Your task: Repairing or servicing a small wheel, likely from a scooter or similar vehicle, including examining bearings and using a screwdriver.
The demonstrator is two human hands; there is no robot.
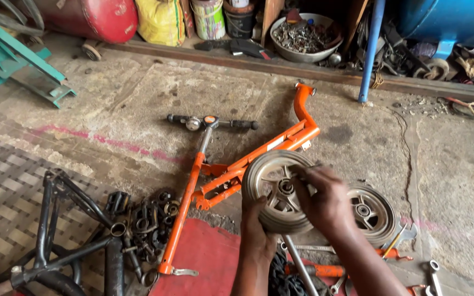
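A small grey wheel (275, 189) is held up off the floor, just in front of the orange frame (248, 167), which lies flat on the concrete. The left hand (256, 222) is cupped under the wheel's lower rim, fingers closed around the tyre, so the weight appears to be carried from below. The right hand (325, 200) is laid over the wheel's right side, fingers curled in towards the hub (285, 186); whether something small is pinched there cannot be told. That grip looks chosen to keep the wheel steady while the hub is worked on.

The wheel's face is turned up and towards the camera, tilted a little left; its axle line is judged to run from the hub up towards the viewer, not along the floor.

Just right of the frame's near end, partly behind the right hand, a second wheel (370, 211) is seen lying flat. The frame's long axis runs from lower left to upper right, ending in an upturned orange tube near a blue post (371, 49). At the frame's far left side the black-gripped handlebar (212, 122) lies crosswise. Left of the frame, a heap of dark metal parts (146, 219) and a black frame (61, 235) are found. Below the frame, spanners (401, 235) and a red mat (207, 257) are visible.
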